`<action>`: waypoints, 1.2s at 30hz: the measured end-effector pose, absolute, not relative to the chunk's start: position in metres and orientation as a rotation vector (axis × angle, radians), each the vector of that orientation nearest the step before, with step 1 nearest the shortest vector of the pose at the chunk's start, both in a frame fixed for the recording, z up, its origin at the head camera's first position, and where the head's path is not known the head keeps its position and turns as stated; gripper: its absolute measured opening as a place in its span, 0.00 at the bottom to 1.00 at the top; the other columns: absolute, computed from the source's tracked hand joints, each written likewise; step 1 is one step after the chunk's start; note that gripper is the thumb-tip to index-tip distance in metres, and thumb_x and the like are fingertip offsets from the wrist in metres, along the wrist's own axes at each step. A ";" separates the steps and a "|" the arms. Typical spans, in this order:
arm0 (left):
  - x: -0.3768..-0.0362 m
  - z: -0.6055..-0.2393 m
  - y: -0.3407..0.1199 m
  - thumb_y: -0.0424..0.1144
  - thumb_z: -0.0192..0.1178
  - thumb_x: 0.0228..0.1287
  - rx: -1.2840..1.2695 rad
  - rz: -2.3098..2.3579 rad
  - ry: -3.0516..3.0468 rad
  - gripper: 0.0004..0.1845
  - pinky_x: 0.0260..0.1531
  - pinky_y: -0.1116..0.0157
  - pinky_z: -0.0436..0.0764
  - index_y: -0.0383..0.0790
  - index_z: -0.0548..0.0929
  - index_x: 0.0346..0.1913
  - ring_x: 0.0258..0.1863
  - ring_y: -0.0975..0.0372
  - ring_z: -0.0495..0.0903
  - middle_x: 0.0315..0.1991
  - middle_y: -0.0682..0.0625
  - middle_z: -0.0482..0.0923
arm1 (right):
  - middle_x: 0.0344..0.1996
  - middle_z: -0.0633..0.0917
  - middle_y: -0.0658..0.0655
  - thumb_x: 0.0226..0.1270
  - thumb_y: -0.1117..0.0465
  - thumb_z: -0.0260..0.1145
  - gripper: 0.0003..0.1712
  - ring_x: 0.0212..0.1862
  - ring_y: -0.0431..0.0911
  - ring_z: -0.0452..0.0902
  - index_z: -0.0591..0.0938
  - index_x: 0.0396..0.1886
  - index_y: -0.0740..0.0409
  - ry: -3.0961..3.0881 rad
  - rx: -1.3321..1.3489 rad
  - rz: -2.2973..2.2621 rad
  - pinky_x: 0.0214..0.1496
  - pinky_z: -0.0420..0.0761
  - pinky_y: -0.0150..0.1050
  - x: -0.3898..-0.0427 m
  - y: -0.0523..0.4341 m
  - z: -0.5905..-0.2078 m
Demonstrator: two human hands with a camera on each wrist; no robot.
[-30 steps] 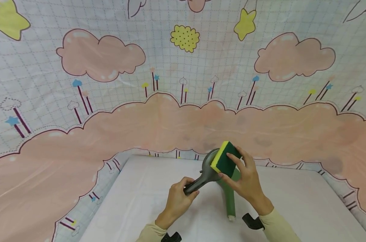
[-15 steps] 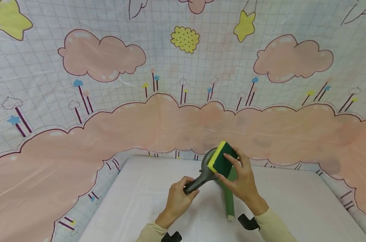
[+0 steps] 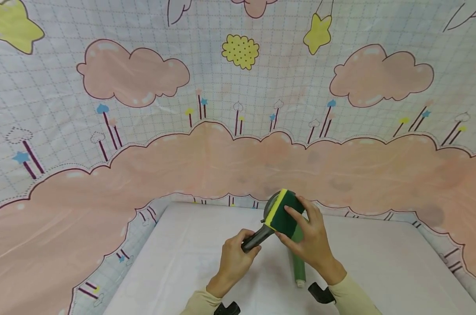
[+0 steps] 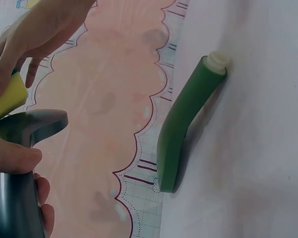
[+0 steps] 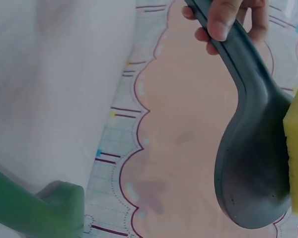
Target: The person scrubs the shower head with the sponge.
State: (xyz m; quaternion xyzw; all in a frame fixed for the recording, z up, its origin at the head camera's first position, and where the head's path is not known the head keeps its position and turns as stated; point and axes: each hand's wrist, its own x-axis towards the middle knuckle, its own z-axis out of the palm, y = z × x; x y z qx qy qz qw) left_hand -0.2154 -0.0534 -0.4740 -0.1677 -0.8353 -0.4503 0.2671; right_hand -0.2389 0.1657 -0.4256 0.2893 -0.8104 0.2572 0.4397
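Along the left and top of the head view hangs a printed cloth with pink clouds, yellow stars and a pale grid; its big scalloped pink band runs across the middle of the frame. Below it, in the lower centre, sits a white table.

Left of centre near the bottom, the left hand is curled round the handle of a dark grey spoon, thumb laid on top and fingers wrapped beneath. In the left wrist view that handle stands at the lower left, the thumb pressed across it. The spoon rises up and to the right from the fist, held off the table, and its bowl faces the cloth; in the right wrist view the rounded back of the bowl fills the right side of the frame.

Just right of that, a sponge with a dark green face and a yellow edge lies against the spoon's bowl. The right hand grips it, fingers spread over the green face and thumb at its lower edge.

Under the right hand, a green spoon lies on the table, its handle pointing toward the bottom of the frame and ending in a pale tip. No hand touches it.
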 end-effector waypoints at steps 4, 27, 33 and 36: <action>-0.216 -0.476 -0.053 0.33 0.78 0.44 -0.465 -1.188 -2.250 0.19 0.27 0.73 0.73 0.44 0.83 0.40 0.25 0.70 0.76 0.29 0.53 0.85 | 0.67 0.69 0.68 0.62 0.28 0.57 0.41 0.66 0.62 0.65 0.78 0.60 0.54 -2.042 0.702 0.661 0.57 0.73 0.65 -0.241 0.167 -0.421; -0.214 -0.477 -0.049 0.33 0.75 0.49 -0.432 -1.380 -2.249 0.18 0.33 0.70 0.77 0.44 0.82 0.43 0.32 0.66 0.82 0.34 0.50 0.87 | 0.67 0.71 0.67 0.64 0.29 0.56 0.37 0.62 0.62 0.67 0.80 0.59 0.52 -1.978 0.769 0.554 0.57 0.69 0.63 -0.240 0.155 -0.435; -0.214 -0.474 -0.050 0.33 0.74 0.50 -0.386 -1.529 -2.221 0.18 0.34 0.70 0.76 0.44 0.82 0.45 0.32 0.66 0.81 0.33 0.51 0.87 | 0.66 0.71 0.68 0.64 0.29 0.55 0.38 0.63 0.62 0.66 0.79 0.59 0.53 -2.004 0.736 0.572 0.56 0.70 0.65 -0.240 0.161 -0.434; -0.213 -0.473 -0.050 0.34 0.74 0.50 -0.365 -1.585 -2.204 0.17 0.34 0.70 0.76 0.45 0.83 0.44 0.32 0.66 0.80 0.33 0.51 0.87 | 0.66 0.71 0.68 0.64 0.29 0.56 0.38 0.63 0.62 0.66 0.80 0.59 0.53 -2.009 0.725 0.581 0.55 0.72 0.65 -0.241 0.163 -0.434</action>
